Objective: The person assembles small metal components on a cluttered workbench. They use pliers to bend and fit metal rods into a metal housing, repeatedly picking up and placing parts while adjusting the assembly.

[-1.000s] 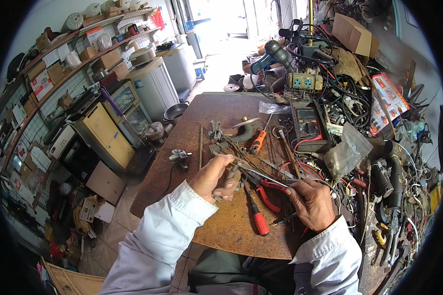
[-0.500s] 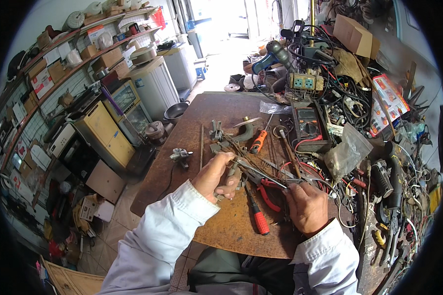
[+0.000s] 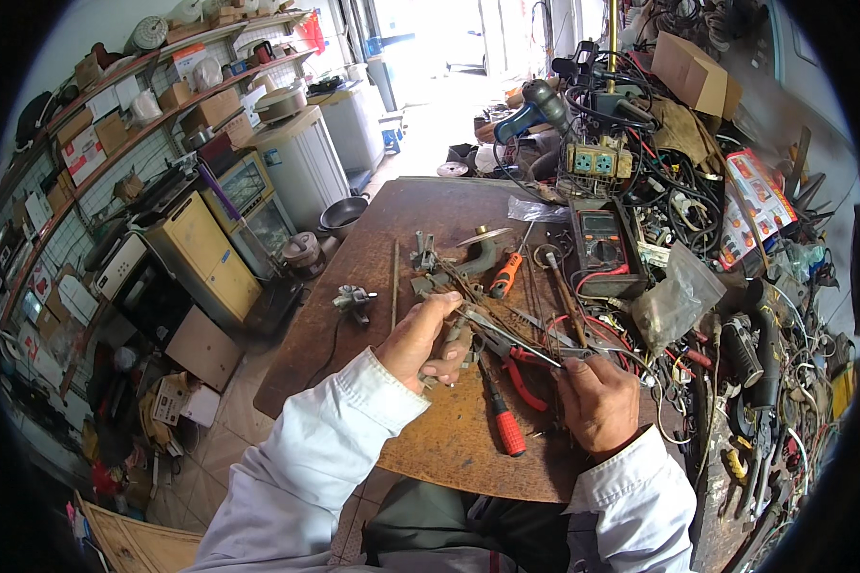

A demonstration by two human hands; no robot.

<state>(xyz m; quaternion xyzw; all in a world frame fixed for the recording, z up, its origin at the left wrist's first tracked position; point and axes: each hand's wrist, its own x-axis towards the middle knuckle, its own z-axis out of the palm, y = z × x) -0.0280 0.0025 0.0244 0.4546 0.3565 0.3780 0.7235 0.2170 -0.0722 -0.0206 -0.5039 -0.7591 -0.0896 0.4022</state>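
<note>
Near the middle of the worn wooden table, my left hand [image 3: 413, 342] is closed around a small greyish metal part [image 3: 456, 341], mostly hidden by the fingers. My right hand [image 3: 599, 401] grips one end of a thin, shiny metal rod [image 3: 516, 340]; whether it has a handle is hidden in the fist. The rod's far end reaches the part at my left thumb. Below the rod lie red-handled pliers [image 3: 526, 387] and a screwdriver with a red and black handle [image 3: 508, 430]. An orange-handled screwdriver [image 3: 507, 275] lies beyond them.
A multimeter [image 3: 602, 241] sits in a box at the table's right, beside a clear plastic bag [image 3: 677, 298] and heaped wires and tools. A small metal fitting [image 3: 354, 301] and a thin bar [image 3: 395, 285] lie left of my hands. Loaded shelves [image 3: 153, 124] line the left wall.
The view has shifted very slightly. Both hands keep their grips, and the rod stays against the metal part with almost no visible movement.
</note>
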